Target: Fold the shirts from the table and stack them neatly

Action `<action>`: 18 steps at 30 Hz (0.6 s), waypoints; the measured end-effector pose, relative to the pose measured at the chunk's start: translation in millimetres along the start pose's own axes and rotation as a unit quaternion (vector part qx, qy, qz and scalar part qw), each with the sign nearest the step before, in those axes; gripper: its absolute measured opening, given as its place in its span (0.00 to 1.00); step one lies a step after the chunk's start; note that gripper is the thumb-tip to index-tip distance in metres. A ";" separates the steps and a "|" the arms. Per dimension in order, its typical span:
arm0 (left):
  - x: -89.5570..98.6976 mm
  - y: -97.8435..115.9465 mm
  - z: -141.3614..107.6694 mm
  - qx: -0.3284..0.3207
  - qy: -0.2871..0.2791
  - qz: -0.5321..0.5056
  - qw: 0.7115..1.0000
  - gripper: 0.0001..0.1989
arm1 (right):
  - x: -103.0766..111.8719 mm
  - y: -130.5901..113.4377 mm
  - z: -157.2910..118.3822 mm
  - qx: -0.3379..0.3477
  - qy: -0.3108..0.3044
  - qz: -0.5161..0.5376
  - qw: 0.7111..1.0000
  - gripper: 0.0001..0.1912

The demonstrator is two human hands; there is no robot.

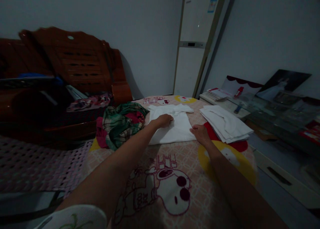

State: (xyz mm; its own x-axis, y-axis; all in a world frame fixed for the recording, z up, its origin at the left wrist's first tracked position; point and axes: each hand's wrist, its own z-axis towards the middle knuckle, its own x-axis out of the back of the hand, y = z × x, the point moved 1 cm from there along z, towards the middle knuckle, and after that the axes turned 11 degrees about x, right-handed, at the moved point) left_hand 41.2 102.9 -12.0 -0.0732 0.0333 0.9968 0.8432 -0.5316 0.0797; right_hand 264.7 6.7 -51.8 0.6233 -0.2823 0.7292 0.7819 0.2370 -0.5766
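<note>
Head view, centre of frame: small white cotton garment (175, 127) lies flat on the pink cartoon-print blanket (160, 185), spread w/ sleeves out toward the top, prob. so it can be smoothed.

Left hand (163, 120) rests palm-down on the garment's left upper part, fingers together and curled a bit onto the cloth, pressing it flat, not pinching as far as I can tell. Right hand (200, 134) sits at the garment's lower right corner, fingers bent down at the hem edge; can't tell if it grips the cloth or just touches it.

Right of centre: stack of folded white cloths (226, 124), just beside the garment but apart from it.

Left of centre: crumpled green-and-red plaid fabric heap (120, 124), touching or nearly touching the garment's left edge.

Upper left: dark red wooden bench (75, 60), blurred.
</note>
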 end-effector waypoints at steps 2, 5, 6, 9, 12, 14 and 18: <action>3.0 -0.9 -0.7 0.000 -0.011 0.020 1.000 0.14 | 0.0 -1.2 -1.0 -0.003 0.003 -0.005 1.000 0.11; 8.2 0.1 0.7 -0.011 -0.008 0.023 1.000 0.14 | 0.2 -2.6 -0.8 -0.015 0.009 0.002 1.000 0.10; 8.1 0.9 1.2 -0.018 -0.005 0.025 1.000 0.14 | 0.2 -3.1 -0.7 -0.016 0.010 0.001 1.000 0.09; 1.2 2.7 0.5 -0.013 0.021 0.016 1.000 0.14 | 0.0 -4.8 -1.3 -0.027 0.010 -0.019 0.999 0.09; -8.7 0.9 -6.8 0.022 0.091 -0.030 0.995 0.16 | -0.4 -6.6 -3.3 -0.046 0.010 -0.048 0.998 0.09; -12.2 -4.7 -16.1 0.052 0.131 -0.060 0.988 0.18 | -0.6 -7.9 -5.2 -0.052 0.008 -0.070 0.996 0.10; -10.1 -27.5 -40.2 0.153 0.154 -0.072 0.973 0.20 | -1.1 -9.6 -9.5 -0.064 0.000 -0.139 0.988 0.10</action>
State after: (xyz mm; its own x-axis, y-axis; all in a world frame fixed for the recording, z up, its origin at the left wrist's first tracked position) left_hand -2.7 83.2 -24.8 -0.3199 -0.1919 0.9278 0.9278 -0.2617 0.2658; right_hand 256.6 -4.1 -50.6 0.3848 -0.3192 0.8660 0.9175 0.0302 -0.3965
